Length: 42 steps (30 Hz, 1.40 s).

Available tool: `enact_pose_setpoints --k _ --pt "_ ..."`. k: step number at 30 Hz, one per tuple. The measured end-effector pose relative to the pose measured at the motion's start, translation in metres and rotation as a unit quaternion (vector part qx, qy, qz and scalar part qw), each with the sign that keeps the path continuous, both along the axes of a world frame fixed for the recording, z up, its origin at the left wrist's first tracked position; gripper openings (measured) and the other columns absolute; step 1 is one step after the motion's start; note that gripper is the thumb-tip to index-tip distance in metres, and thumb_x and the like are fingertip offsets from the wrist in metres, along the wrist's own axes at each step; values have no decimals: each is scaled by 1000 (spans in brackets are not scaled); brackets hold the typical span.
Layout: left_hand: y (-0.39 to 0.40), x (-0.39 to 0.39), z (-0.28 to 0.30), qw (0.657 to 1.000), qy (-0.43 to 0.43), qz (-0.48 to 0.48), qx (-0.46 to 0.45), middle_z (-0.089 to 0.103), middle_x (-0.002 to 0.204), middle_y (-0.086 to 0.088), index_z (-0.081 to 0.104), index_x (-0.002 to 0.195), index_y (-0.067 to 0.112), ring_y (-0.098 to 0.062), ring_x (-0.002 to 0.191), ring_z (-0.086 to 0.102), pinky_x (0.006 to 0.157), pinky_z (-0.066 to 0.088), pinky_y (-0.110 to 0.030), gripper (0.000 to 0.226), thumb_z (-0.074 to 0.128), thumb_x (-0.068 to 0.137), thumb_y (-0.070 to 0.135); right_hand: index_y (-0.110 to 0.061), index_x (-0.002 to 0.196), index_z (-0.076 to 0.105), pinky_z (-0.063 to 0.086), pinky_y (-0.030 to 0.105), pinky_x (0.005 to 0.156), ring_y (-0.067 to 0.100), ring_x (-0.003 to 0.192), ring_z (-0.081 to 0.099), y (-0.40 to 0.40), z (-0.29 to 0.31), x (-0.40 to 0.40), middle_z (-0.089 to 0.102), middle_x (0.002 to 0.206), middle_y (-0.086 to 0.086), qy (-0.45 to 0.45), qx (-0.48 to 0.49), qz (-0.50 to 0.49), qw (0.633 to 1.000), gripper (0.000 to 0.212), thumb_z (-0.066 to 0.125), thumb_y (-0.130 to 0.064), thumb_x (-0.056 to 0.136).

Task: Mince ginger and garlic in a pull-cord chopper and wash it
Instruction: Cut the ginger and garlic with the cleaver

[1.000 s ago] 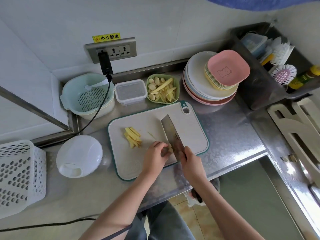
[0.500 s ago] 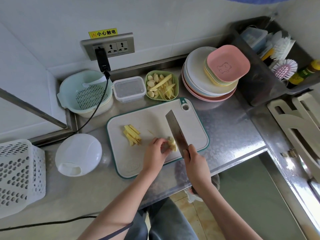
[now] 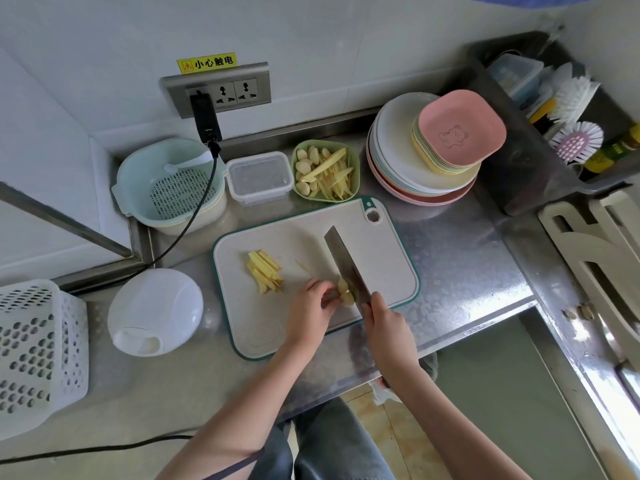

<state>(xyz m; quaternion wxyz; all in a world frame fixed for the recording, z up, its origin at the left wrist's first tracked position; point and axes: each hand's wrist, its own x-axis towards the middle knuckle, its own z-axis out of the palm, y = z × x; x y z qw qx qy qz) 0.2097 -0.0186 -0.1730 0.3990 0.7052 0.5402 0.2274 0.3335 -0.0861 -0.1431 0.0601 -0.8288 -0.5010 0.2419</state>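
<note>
Steel cleaver [image 3: 346, 268] slices knobbly ginger [image 3: 345, 291] on smooth rectangular board [image 3: 388, 265].

A kitchen: a steel counter [image 3: 460, 271] under the hands, stacked plates [image 3: 415, 168] beyond them, dish brushes [image 3: 575, 98] far right.

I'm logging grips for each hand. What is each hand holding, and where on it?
The right hand grips the cleaver by its handle. The left hand pinches the ginger piece on the cutting board at its left end.
</note>
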Motion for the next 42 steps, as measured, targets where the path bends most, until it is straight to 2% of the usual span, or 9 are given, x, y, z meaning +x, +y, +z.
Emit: enact_pose_setpoints --k 5,11,15,22,28,32,37,39,42 --pt "1 0 0 1000 -4 4 -7 61 89 3 69 94 10 -7 73 56 65 42 -5 15 74 80 12 -14 98 39 48 36 51 27 57 57 3 -4 -2 54 69 5 -16 -19 8 1000 20 33 -34 102" --pt "2 0 3 1000 -16 14 2 64 84 1 70 91 8 -6 72 55 64 40 -1 16 77 76 9 -16 82 37 35 30 44 24 50 49 -4 4 15 52 60 3 82 61 -92 990 24 37 -31 100" --pt "-2 -6 2 1000 -14 13 2 65 88 -2 70 93 6 -7 75 56 66 41 -1 15 74 79 10 -15 85 37 37 32 44 24 49 49 -9 13 15 53 61 4 70 67 -55 994 22 37 -30 101" --pt "-9 -17 2 1000 -10 28 4 65 91 -2 69 98 6 -11 80 61 73 51 -17 16 71 83 10 -16 92 36 47 37 53 32 58 56 -8 16 7 58 68 9 12 18 17 1000 21 33 -34 102" --pt "-10 -20 1 999 -4 44 -11 64 91 -4 68 99 4 -14 80 61 73 45 -13 16 70 84 8 -17 98 35 45 37 54 34 63 58 -5 3 -9 59 72 10 7 -7 1 1000 16 31 -32 102" --pt "-11 -22 1 999 -5 43 -16 64 94 -3 68 102 5 -9 79 59 75 44 -9 18 69 84 9 -23 88 23 39 31 50 30 55 52 -7 -8 -16 49 63 3 -32 3 4 999 17 34 -26 101" --pt "-11 -23 1 999 -11 38 -17 66 96 -3 69 104 7 -10 83 60 76 45 -10 20 68 84 7 -24 89 20 40 31 48 24 50 48 -5 -13 -24 39 57 -3 -47 -31 13 998 21 38 -22 99" --pt "-12 -24 2 999 -12 37 -14 66 95 -3 69 103 7 -9 82 60 76 47 -11 20 68 84 5 -19 91 29 41 33 49 27 54 52 -1 -11 -18 45 59 -2 -16 -24 4 1000 15 38 -26 100" --pt "-11 -24 1 999 -12 32 -10 66 93 -3 69 102 7 -8 80 58 74 47 -9 19 70 83 6 -13 90 47 43 37 53 28 59 55 3 2 3 56 65 3 109 38 -48 992 16 44 -26 99"
